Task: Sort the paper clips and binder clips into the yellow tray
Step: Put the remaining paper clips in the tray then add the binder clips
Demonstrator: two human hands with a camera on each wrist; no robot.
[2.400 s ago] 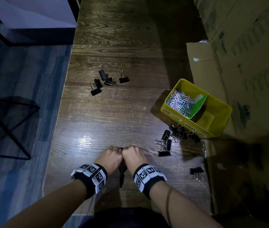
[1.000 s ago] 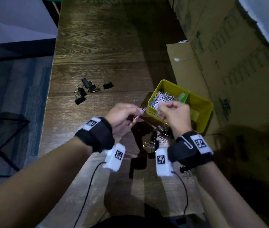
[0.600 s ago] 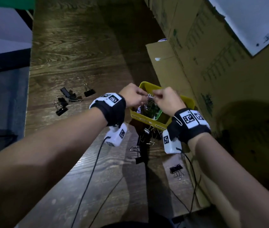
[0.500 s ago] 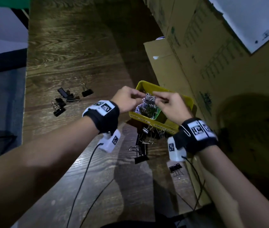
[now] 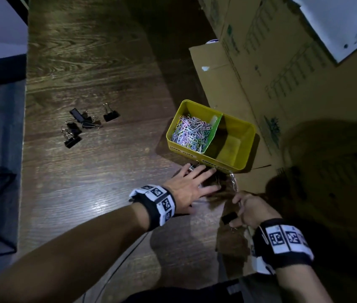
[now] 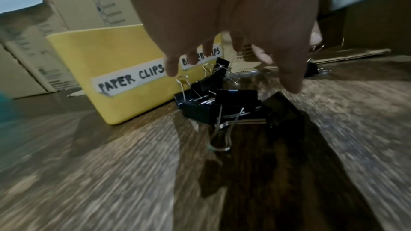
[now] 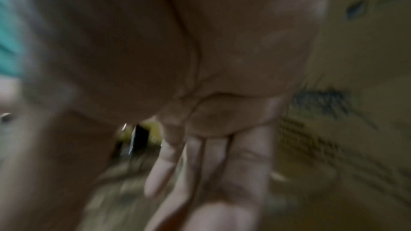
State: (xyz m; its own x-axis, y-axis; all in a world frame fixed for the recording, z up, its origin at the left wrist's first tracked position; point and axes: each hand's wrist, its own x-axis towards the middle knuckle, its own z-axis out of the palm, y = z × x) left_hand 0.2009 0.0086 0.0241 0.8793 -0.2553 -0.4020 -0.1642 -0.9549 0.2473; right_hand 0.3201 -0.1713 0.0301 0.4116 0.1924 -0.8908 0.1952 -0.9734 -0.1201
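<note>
The yellow tray (image 5: pixel 208 159) stands at the table's right side; its left compartment holds a heap of coloured paper clips (image 5: pixel 190 132) and its right compartment looks bare. My left hand (image 5: pixel 197 180) hovers with spread, straight fingers over a pile of black binder clips (image 6: pixel 222 106) just in front of the tray (image 6: pixel 115 62). In the left wrist view the left hand (image 6: pixel 233 59) holds nothing. My right hand (image 5: pixel 246 207) is low at the table's right edge, next to a single binder clip (image 5: pixel 229 217). The right wrist view is blurred; the right hand (image 7: pixel 211 164) shows fairly straight fingers and nothing held.
A second group of binder clips (image 5: pixel 85 123) lies far left on the wooden table. Cardboard boxes (image 5: pixel 282 73) wall the right side, with a flat cardboard sheet (image 5: pixel 217 79) under the tray. The table's left edge (image 5: pixel 25 149) drops to the floor. A cable (image 5: pixel 112 278) runs near me.
Both hands, which pinched paper clips over the tray's left compartment, have let go and dropped to the table in front of the tray. The left hand has spread open.
</note>
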